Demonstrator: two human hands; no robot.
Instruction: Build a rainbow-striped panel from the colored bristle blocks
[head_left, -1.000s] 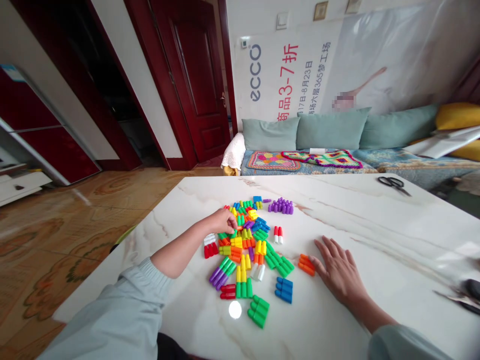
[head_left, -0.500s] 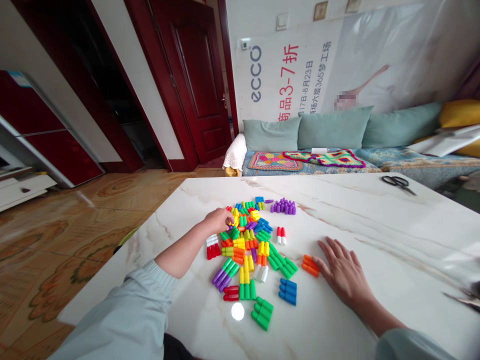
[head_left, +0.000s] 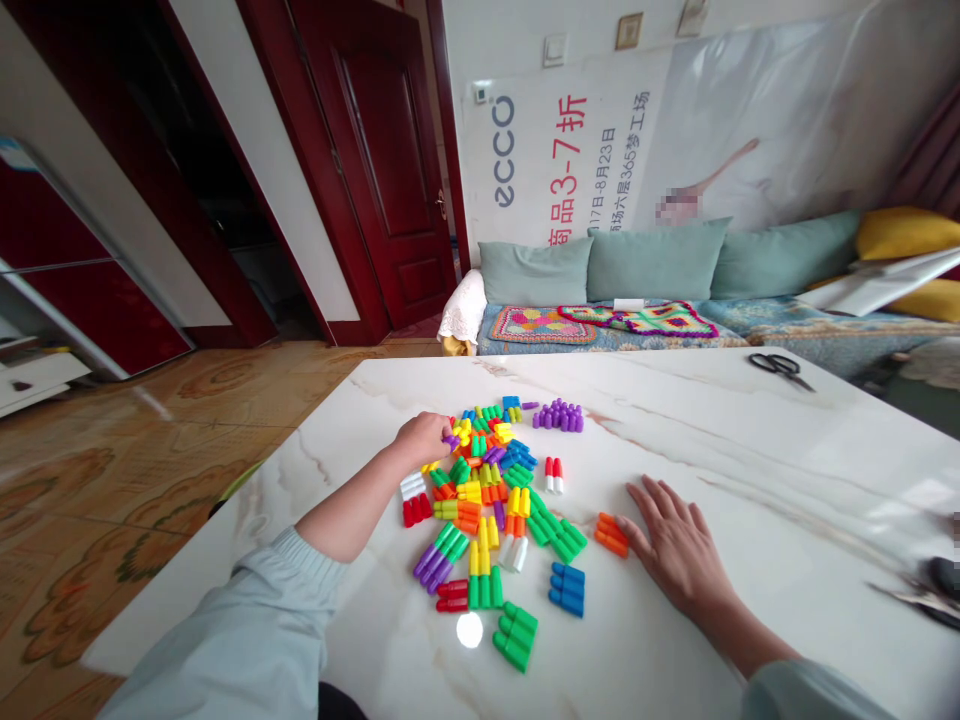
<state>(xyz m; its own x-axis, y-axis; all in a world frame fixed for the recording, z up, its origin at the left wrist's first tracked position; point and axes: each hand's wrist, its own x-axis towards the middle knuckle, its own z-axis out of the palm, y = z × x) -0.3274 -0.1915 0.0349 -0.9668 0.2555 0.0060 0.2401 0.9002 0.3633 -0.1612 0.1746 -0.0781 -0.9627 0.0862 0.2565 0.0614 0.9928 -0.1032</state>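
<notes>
My left hand point(head_left: 424, 440) is closed at the far left of a pile of colourful plastic building blocks point(head_left: 487, 477). A small purple block point(head_left: 451, 441) shows at its fingertips, pinched there. Flat on the table lies my right hand point(head_left: 681, 548), its fingers spread and nothing in it. An orange block point(head_left: 612, 535) sits beside its thumb, touching or nearly so. Between the hands are a blue block point(head_left: 567, 589), a green block point(head_left: 515, 636) and a red-and-white pair point(head_left: 553, 475). Purple blocks point(head_left: 559, 416) stand grouped beyond the pile.
The white marbled table point(head_left: 660, 680) carries black-handled scissors point(head_left: 780, 368) at its far right corner. Another pair of scissors point(head_left: 926, 597) lies at the right edge. Behind the table is a sofa with green cushions point(head_left: 656, 260).
My left hand has drawn slightly back to the left, with the purple block now showing at its fingertips. My right hand stays flat beside the orange block. The view has shifted a little.
</notes>
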